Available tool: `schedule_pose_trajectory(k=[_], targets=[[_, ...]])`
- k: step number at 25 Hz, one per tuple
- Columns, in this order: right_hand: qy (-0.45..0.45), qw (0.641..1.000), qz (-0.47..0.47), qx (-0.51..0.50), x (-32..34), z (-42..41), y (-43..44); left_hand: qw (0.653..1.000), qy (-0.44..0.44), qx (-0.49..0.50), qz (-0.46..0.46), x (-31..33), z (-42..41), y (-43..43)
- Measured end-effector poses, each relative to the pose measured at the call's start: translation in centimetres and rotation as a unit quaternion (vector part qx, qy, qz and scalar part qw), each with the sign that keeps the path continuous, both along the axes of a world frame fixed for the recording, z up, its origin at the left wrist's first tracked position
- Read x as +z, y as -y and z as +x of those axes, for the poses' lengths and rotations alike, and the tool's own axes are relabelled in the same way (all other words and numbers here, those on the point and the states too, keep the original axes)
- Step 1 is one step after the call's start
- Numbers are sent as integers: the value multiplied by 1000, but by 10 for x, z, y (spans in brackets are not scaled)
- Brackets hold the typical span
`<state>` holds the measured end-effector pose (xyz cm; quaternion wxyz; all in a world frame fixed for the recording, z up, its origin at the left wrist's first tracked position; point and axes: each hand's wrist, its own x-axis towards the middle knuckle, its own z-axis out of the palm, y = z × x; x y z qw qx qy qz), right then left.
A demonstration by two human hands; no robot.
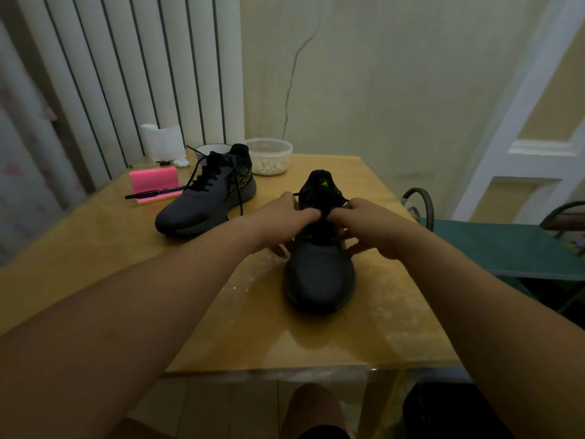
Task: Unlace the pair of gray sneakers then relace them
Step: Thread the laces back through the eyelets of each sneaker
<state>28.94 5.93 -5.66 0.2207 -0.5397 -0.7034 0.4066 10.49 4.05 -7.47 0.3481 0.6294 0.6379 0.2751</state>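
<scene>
left hand [285,213] | right hand [370,226] | both hands' fingers [311,213] pinch black lace [299,194] atop near sneaker [319,274]

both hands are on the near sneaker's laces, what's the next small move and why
Probably draw the lace out of the topmost eyelets. The left hand and right hand both pinch it high on the near sneaker, close to its tongue, and the rows below look still threaded. The far sneaker is also still laced, so unlacing seems barely begun.
</scene>
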Motion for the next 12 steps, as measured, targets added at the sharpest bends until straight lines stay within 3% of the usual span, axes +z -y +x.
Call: schedule_pose_trajectory(k=[5, 8, 12], targets=[[112, 987, 118, -16, -6, -7, -2, 998, -39, 21, 39, -8, 6, -6], [154, 979, 130, -25, -8, -11, -5, 984, -156, 1, 88, -5, 7, -9], [199, 971, 133, -1, -3, -14, -4, 978, -185, -28, 94, -4, 4, -8]])
